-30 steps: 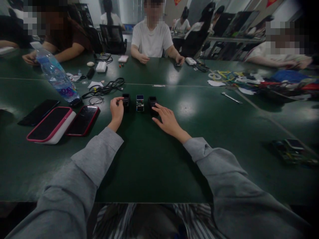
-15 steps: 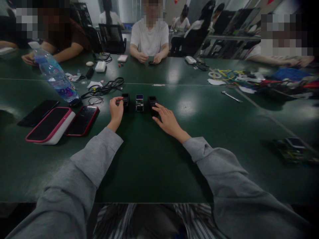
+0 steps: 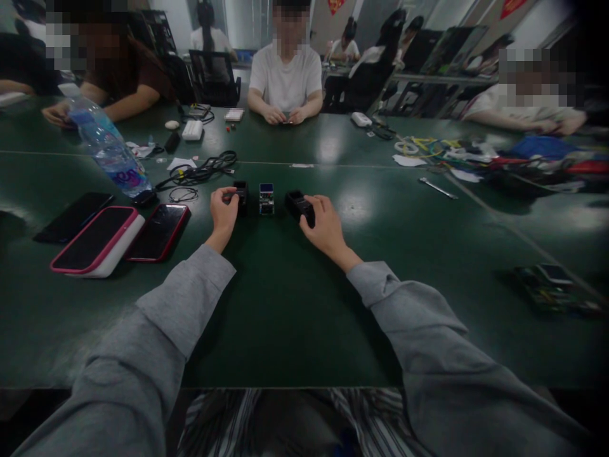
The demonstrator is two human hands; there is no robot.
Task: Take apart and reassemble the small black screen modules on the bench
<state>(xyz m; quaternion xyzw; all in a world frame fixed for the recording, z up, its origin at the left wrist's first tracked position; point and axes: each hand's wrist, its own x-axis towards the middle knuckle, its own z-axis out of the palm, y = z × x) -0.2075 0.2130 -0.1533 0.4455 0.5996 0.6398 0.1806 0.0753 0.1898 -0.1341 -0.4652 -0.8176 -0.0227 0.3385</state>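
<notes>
My left hand (image 3: 222, 216) has its thumb and fingers closed at the left side of a small black plastic casing (image 3: 243, 193), which stands on the table. To the right of that casing sits a small circuit board (image 3: 267, 204) with a dark little screen at its far end; neither hand touches it. My right hand (image 3: 327, 227) grips another black casing (image 3: 295, 201) with thumb and fingers around its near right end. This casing is turned at an angle, its far end pointing left. The fingers partly cover both casings.
On the left lie several phones, one red-rimmed (image 3: 159, 231), one pink-rimmed on a white block (image 3: 99, 238). A water bottle (image 3: 109, 143) leans behind them near black cables (image 3: 204, 168). Rightward are a wrench (image 3: 438, 188), a wire heap (image 3: 518, 162) and a circuit board (image 3: 552, 289). A person (image 3: 285, 76) sits opposite.
My right hand has closed around the right black casing and turned it askew, its near end swinging right. My left hand and the small circuit board have stayed almost still.
</notes>
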